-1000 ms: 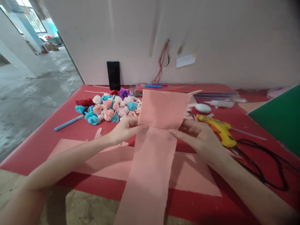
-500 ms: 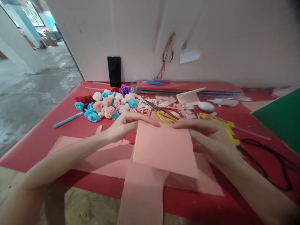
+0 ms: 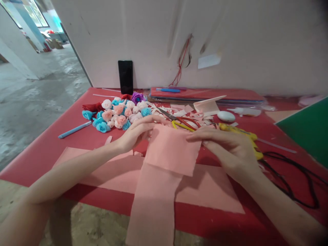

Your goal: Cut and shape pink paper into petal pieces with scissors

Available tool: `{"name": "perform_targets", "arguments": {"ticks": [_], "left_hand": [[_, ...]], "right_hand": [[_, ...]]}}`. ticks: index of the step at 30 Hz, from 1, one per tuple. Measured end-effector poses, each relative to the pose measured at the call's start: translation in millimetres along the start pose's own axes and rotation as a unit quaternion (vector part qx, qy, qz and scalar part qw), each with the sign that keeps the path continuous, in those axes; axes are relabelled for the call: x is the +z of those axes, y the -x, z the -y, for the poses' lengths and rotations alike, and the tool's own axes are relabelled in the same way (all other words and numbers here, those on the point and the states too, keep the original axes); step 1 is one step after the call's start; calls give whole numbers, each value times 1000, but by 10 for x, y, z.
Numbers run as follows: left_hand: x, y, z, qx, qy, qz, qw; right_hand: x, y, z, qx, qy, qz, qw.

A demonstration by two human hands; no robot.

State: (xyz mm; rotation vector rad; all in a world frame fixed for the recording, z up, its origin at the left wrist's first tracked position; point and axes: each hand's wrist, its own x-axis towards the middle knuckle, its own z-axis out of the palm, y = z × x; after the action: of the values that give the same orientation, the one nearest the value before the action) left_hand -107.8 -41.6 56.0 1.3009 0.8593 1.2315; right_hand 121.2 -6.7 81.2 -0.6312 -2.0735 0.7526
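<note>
A pink crepe paper strip (image 3: 156, 201) is folded over at its upper end and hangs down past the table's front edge. My left hand (image 3: 137, 135) grips the fold's upper left corner, its fingertips partly hidden behind the paper. At the upper right edge, my right hand (image 3: 225, 147) pinches the folded paper between thumb and fingers. Beneath them a larger pink paper sheet (image 3: 102, 171) lies on the red table. Just beyond the fold rest scissors (image 3: 179, 121) with red and yellow handles, on a heap of paper scraps.
Paper roses (image 3: 119, 116) in several colours cluster at the back left, near a blue pen (image 3: 74, 130). A black phone (image 3: 125, 77) leans on the wall. To the right lie a yellow glue gun (image 3: 253, 143) with black cord, a white oval object (image 3: 226, 116) and a green board (image 3: 307, 130).
The folded flap now looks narrower and shorter, its lower edge higher up. My right hand has shifted slightly left along the paper, and the hanging strip has swung a little left.
</note>
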Motion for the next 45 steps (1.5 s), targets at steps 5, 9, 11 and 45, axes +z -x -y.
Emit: {"name": "perform_targets", "arguments": {"ticks": [5, 9, 11, 45], "left_hand": [[104, 5, 7, -69, 1, 1, 998], [200, 35, -18, -103, -72, -7, 992], [211, 40, -3, -99, -90, -13, 991], [286, 112, 15, -81, 44, -87, 992]], "right_hand": [[-8, -7, -4, -18, 56, -33, 998], [-18, -15, -27, -8, 88, -60, 994], [-16, -15, -48, 4, 86, -74, 993], [230, 54, 160, 243, -60, 48, 967]]}}
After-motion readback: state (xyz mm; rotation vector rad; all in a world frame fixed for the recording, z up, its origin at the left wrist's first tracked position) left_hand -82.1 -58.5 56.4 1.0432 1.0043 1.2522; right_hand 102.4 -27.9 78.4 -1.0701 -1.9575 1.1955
